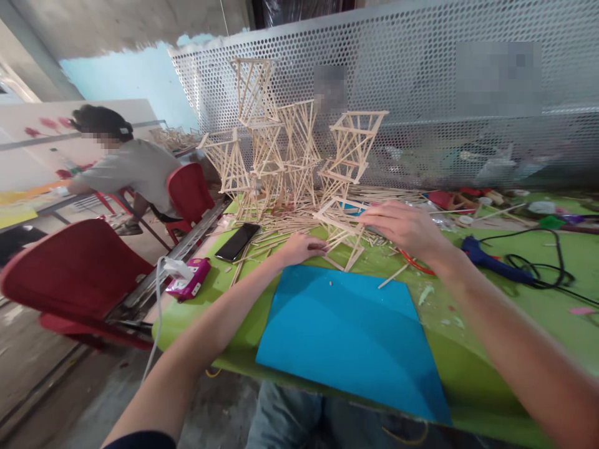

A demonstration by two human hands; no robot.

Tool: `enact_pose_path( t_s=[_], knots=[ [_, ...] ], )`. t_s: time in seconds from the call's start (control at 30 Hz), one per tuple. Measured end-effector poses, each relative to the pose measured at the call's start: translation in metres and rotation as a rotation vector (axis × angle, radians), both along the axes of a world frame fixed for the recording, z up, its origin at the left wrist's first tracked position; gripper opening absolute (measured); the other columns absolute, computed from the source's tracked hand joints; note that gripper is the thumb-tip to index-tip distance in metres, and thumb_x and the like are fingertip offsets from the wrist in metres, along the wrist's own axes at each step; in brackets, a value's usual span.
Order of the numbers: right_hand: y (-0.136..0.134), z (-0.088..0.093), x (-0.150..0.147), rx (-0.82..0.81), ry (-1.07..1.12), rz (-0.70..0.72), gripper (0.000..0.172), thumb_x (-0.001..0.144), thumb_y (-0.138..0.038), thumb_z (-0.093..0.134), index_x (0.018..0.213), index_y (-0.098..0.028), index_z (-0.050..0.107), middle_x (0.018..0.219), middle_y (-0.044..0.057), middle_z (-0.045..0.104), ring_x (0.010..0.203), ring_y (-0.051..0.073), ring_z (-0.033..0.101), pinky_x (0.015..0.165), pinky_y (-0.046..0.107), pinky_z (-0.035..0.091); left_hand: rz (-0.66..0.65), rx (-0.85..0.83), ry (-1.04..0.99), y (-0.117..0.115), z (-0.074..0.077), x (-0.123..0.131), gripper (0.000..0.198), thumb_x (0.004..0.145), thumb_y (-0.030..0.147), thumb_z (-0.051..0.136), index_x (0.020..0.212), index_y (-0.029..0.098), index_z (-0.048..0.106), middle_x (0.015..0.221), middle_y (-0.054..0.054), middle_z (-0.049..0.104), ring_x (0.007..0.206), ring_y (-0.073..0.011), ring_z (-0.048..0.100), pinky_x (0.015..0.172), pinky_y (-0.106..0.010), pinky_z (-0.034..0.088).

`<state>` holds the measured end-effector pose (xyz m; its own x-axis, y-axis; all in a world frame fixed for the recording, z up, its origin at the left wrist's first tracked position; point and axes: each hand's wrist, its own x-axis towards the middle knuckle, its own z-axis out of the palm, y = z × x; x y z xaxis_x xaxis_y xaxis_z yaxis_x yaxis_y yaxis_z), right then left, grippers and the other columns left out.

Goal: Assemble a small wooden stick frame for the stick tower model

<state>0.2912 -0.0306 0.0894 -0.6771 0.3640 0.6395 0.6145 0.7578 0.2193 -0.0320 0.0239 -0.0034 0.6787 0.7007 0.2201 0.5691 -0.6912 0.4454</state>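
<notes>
A small open frame of thin wooden sticks (343, 239) stands tilted over the back edge of a blue sheet (346, 337). My left hand (302, 248) pinches its lower left side between closed fingers. Up at the frame's right corner, my right hand (403, 226) has its fingers closed on the top stick. Behind both hands rises a structure of twisted stick towers (276, 149), with many loose sticks (281, 224) heaped around its base. Part of an orange-red handle (418, 265) shows below my right hand; the tool it belongs to is hidden.
A blue glue gun (496, 262) with a black cord lies at the right. On the left are a black phone (238, 242) and a pink power strip (189, 280). Perforated metal panels (412, 81) stand behind the green-covered table. Another person (135, 162) sits at far left near red chairs (79, 274).
</notes>
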Motion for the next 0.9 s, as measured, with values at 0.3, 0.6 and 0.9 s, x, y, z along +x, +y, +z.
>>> enact_pose_path(
  t_s=[0.3,0.6,0.9],
  knots=[
    [-0.004,-0.013,-0.004,0.065,0.081,0.049,0.035,0.109,-0.019,0.055,0.136,-0.026,0.075,0.13,0.004,0.08,0.117,0.025,0.073,0.105,0.042,0.054,-0.01,0.01,0.014,-0.004,0.005,0.001,0.03,0.103,0.049,0.068,0.12,0.03,0.084,0.121,0.004,0.083,0.106,-0.0171,0.077,0.091,-0.022,0.051],
    [-0.006,-0.015,-0.004,0.021,0.116,0.009,0.035,0.11,-0.023,0.053,0.135,-0.031,0.076,0.129,0.001,0.08,0.114,0.024,0.073,0.104,0.043,0.056,-0.029,0.061,0.023,-0.002,0.002,0.001,0.032,0.105,0.052,0.064,0.12,0.031,0.084,0.124,0.002,0.082,0.109,-0.0178,0.076,0.09,-0.023,0.05],
    [-0.006,-0.017,-0.003,0.02,0.13,-0.017,0.035,0.107,-0.02,0.058,0.133,-0.033,0.077,0.129,0.0,0.081,0.116,0.024,0.074,0.105,0.043,0.057,-0.02,0.041,0.022,-0.004,0.006,0.003,0.029,0.105,0.047,0.065,0.117,0.029,0.085,0.122,0.0,0.082,0.108,-0.018,0.076,0.091,-0.024,0.051]
  ],
)
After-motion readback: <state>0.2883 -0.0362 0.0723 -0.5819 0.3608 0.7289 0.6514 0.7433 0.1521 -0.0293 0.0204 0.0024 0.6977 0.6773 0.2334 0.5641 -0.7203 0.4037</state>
